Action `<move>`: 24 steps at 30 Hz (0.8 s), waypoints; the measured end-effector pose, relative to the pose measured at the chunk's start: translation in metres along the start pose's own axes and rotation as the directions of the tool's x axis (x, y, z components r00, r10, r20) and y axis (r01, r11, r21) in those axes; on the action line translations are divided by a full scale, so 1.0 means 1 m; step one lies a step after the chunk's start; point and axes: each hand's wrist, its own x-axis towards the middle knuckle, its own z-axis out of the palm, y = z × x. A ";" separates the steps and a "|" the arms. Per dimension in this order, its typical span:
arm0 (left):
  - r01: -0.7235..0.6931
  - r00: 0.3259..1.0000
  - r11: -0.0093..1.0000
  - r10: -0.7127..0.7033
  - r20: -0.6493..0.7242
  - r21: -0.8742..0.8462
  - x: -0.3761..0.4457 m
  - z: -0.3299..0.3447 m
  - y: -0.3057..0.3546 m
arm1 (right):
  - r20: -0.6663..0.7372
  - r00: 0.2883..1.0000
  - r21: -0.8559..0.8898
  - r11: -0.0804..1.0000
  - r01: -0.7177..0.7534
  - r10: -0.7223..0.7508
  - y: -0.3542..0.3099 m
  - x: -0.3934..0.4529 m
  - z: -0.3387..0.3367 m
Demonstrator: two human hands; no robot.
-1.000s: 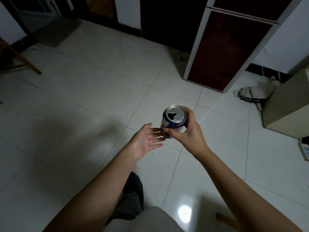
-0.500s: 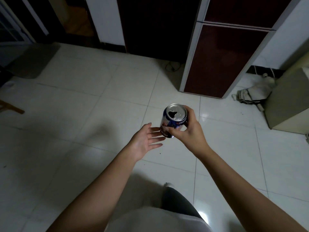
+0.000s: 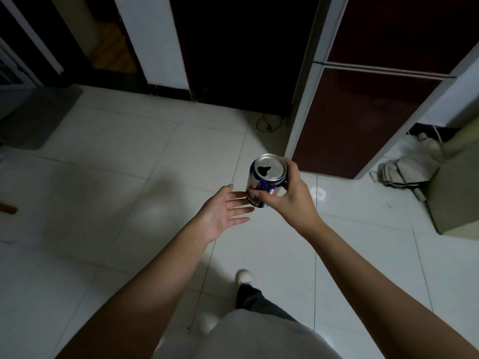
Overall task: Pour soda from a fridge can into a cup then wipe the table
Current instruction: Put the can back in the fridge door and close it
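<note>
A blue and silver soda can [image 3: 267, 177] with its tab hole open is held upright over the white tiled floor. My right hand [image 3: 290, 196] grips it from the right side, thumb across the lower front. My left hand [image 3: 223, 211] is held flat and palm up just left of the can's base, its straight fingertips at or touching the can. The dark red fridge [image 3: 363, 107] with pale edges stands closed at the upper right. No cup or table is in view.
A dark doorway [image 3: 241, 53] lies straight ahead, left of the fridge. A beige box [image 3: 456, 193] and a crumpled cloth bag [image 3: 399, 174] sit on the floor at the right. A grey mat [image 3: 39, 117] lies at the far left.
The view has swung and advanced toward the doorway and fridge. Both hands keep the same pose around the can; my leg and shoe now show below.
</note>
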 end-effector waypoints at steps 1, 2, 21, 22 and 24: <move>0.000 1.000 1.000 0.000 -0.006 -0.005 0.014 0.001 0.013 | 0.002 1.000 0.003 1.000 -0.002 0.002 0.001 0.019 -0.002; -0.004 1.000 1.000 0.003 -0.007 -0.010 0.027 0.003 0.027 | 0.001 1.000 0.004 1.000 0.000 0.000 0.001 0.038 -0.004; 0.053 0.996 0.998 -0.055 0.064 0.031 0.253 -0.025 0.232 | -0.098 0.993 -0.026 0.998 -0.065 0.063 0.026 0.324 0.023; 0.058 0.995 0.997 -0.062 0.075 0.047 0.267 -0.028 0.246 | -0.119 0.990 -0.021 0.997 -0.074 0.070 0.027 0.341 0.027; 0.069 0.992 0.993 -0.078 0.101 0.092 0.294 -0.034 0.276 | -0.172 0.981 -0.007 0.995 -0.096 0.093 0.025 0.373 0.035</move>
